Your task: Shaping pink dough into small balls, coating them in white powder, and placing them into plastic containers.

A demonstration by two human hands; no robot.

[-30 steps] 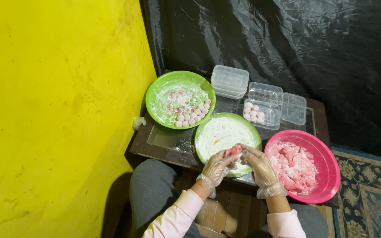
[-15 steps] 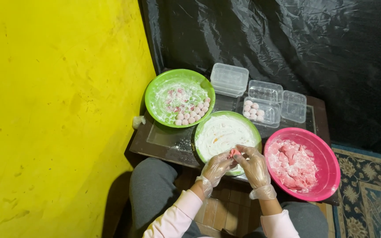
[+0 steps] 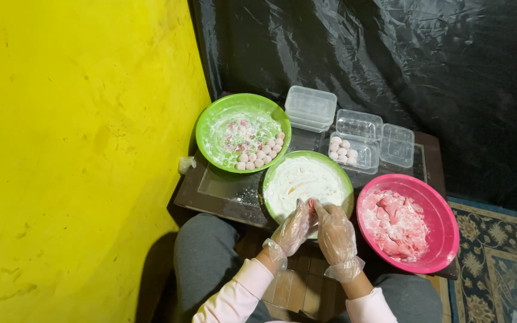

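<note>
Both hands wear clear plastic gloves. My left hand [image 3: 292, 229] and my right hand [image 3: 334, 234] meet at the near rim of a green bowl [image 3: 273, 179] coated with white flour, pinching a small pink piece of dough [image 3: 312, 205] between their fingertips. To the right stands a pink bowl [image 3: 444, 221] filled with floured pink dough chunks. A second green bowl [image 3: 210, 122] at the back left holds several small pink-white balls in flour.
Clear plastic boxes stand behind the bowls: a closed stack [image 3: 310, 107] and an open one [image 3: 354, 157] with several balls inside. All sit on a small dark table [image 3: 210, 194]. A yellow wall [image 3: 79, 149] is on the left, black sheeting behind, a patterned rug [image 3: 501, 263] on the right.
Both hands have drawn slightly nearer to me and closer together over the bowl's near rim, still working the pink piece. The bowls and boxes have not moved.
</note>
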